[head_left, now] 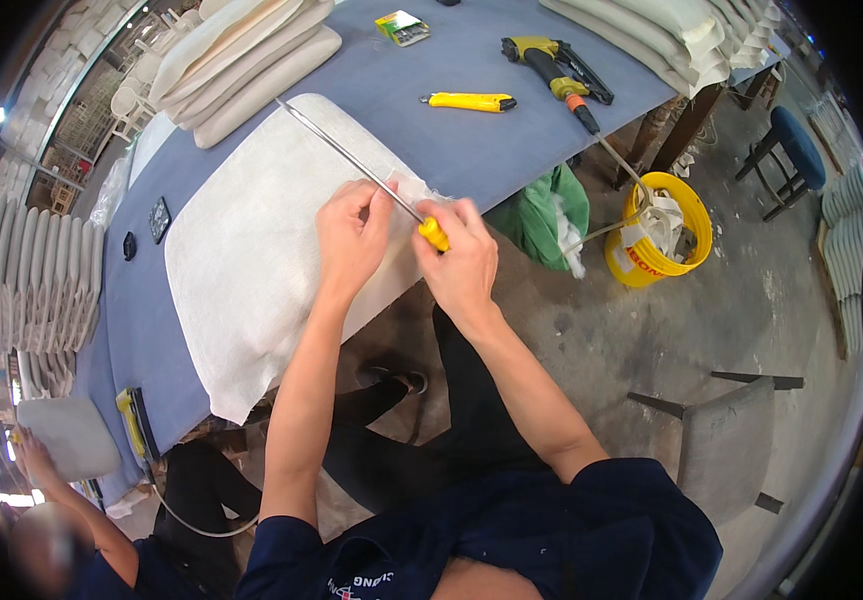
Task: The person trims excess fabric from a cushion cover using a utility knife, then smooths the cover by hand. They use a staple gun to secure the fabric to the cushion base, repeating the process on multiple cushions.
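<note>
Yellow bucket holds white scraps; right hand grips screwdriver.

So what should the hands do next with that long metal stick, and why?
Probably slide the rod a little further along the cushion's edge. The right hand grips its yellow handle, the left hand pinches the fabric beside it, and the rod lies across the cover near that edge.

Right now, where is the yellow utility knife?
In the head view, the yellow utility knife lies on the blue table, above the right hand and left of the yellow staple gun.
</note>
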Available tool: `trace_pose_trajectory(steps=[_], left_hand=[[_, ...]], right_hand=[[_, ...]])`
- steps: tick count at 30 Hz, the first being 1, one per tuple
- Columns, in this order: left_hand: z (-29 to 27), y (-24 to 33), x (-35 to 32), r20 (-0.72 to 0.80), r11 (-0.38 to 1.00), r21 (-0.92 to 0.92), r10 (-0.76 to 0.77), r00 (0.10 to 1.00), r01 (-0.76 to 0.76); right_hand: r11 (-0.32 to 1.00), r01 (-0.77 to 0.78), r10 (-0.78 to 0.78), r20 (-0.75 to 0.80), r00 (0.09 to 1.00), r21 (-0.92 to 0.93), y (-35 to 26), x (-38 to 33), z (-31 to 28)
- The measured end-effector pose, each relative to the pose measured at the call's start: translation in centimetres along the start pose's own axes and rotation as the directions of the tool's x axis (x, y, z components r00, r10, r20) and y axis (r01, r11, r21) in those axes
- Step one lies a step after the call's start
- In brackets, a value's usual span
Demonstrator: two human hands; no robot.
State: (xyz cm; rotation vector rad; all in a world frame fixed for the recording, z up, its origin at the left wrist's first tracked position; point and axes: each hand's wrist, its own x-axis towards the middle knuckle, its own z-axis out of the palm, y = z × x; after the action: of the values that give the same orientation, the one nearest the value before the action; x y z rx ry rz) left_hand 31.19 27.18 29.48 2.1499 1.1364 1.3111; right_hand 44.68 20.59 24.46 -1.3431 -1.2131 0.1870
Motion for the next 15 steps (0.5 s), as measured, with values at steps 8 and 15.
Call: trace_pose_trajectory(steps=[8, 15], left_hand=[[-0.1, 0.8, 0.0, 0.161, 0.991, -0.002, 0.134, 0.978, -0.136], [0.7, 2.3, -0.2, 0.068, 0.986, 0.101, 0.128, 0.989, -0.135]], right_hand=[[0.939, -0.335, 0.221, 0.604, 0.765, 0.081, -1.5, 0.4, -2.5], [0.68, -0.573, 0.239, 0.6, 0.763, 0.457, -1.0, -2.1, -9.0]])
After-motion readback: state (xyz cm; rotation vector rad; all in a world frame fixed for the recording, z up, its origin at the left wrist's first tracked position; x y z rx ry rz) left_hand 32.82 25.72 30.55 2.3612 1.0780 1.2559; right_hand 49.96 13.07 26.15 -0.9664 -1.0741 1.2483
